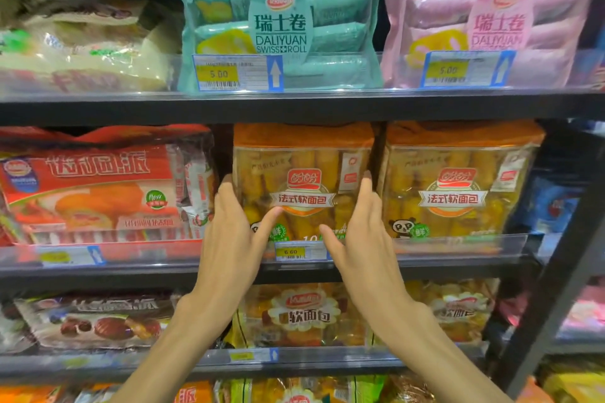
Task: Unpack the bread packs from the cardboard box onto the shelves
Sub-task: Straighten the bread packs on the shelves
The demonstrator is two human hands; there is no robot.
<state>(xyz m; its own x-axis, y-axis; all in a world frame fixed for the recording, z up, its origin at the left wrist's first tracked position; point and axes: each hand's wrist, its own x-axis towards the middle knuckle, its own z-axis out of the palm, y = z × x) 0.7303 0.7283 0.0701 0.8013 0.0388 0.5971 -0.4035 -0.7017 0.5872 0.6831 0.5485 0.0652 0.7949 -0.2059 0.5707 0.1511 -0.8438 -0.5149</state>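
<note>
An orange-topped clear bread pack (302, 173) stands upright on the middle shelf (294, 267). My left hand (234, 227) lies against its left side with straight fingers, thumb across the front. My right hand (358, 229) lies against its right side the same way. A second identical bread pack (458, 180) stands just to the right. The cardboard box is out of view.
A red pie pack (98, 186) fills the shelf to the left. Above sit a teal Swiss roll pack (278, 20) and a pink Swiss roll pack (491, 20). More bread packs (304, 314) line the shelf below. A dark upright post (556, 271) stands at right.
</note>
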